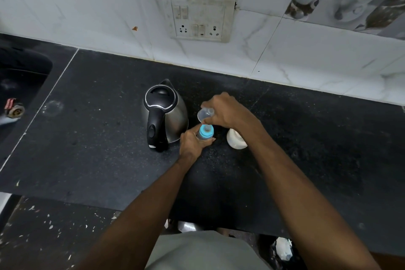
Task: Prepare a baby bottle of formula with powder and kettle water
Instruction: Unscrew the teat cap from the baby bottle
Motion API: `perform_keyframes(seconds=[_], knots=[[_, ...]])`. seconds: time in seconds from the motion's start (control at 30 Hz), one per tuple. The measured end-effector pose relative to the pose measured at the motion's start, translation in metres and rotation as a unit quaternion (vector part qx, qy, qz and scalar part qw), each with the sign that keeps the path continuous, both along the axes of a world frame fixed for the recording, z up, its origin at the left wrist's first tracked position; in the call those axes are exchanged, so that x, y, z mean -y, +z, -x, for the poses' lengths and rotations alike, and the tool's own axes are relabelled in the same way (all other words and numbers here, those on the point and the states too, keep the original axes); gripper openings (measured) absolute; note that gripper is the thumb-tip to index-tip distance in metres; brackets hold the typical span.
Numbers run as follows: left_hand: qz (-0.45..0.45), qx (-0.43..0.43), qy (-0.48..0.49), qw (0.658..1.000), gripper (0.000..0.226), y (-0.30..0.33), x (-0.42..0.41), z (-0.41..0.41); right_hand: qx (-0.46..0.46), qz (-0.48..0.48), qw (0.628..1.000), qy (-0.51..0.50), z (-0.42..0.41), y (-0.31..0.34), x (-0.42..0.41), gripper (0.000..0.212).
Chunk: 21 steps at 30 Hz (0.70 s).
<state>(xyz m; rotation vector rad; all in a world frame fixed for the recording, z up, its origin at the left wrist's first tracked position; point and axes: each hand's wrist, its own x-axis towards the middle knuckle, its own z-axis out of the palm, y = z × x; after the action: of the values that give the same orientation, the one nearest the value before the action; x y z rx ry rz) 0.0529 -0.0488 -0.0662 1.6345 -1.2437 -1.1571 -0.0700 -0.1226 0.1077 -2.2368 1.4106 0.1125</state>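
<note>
Our left hand (pixel 192 141) grips the baby bottle (pixel 205 132) upright near the middle of the table (pixel 98 138), just beside the kettle (pixel 164 114). Our right hand (pixel 228 114) holds the clear cap (pixel 205 114) lifted just above its blue collar. We should keep the bottle steady, set the cap aside, and beware the white container (pixel 235 141) beneath our wrist.

Dim, cool indoor light, seemingly from above/front. Black countertop (pixel 306 149) soaks up light, little detail w/ faint sheen only. Kettle (pixel 165 114) steel shows soft highlights. White wall tiles (pixel 87 17) brightest, not blown out. Wide-angle bends counter edge & tile lines. Corners soft, slightly blurred; centre fairly sharp. Shadows weak, diffuse.
</note>
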Motion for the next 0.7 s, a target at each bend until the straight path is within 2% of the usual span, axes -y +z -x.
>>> perform_keyframes(seconds=[0.17, 0.43, 0.7], knots=[[-0.002, 0.009, -0.006, 1.000, 0.059, 0.001, -0.001, -0.001, 0.031, 0.001, 0.998, -0.049, 0.003, 0.002, 0.006, 0.048], [-0.005, 0.003, -0.002, 1.000, 0.060, -0.005, -0.020, -0.003, -0.007, -0.029, 0.994, -0.110, 0.007, -0.043, 0.015, 0.066], [-0.026, 0.027, -0.030, 0.999, 0.064, -0.004, -0.019, -0.008, -0.013, -0.044, 0.988, -0.149, -0.009, -0.089, 0.014, 0.043]])
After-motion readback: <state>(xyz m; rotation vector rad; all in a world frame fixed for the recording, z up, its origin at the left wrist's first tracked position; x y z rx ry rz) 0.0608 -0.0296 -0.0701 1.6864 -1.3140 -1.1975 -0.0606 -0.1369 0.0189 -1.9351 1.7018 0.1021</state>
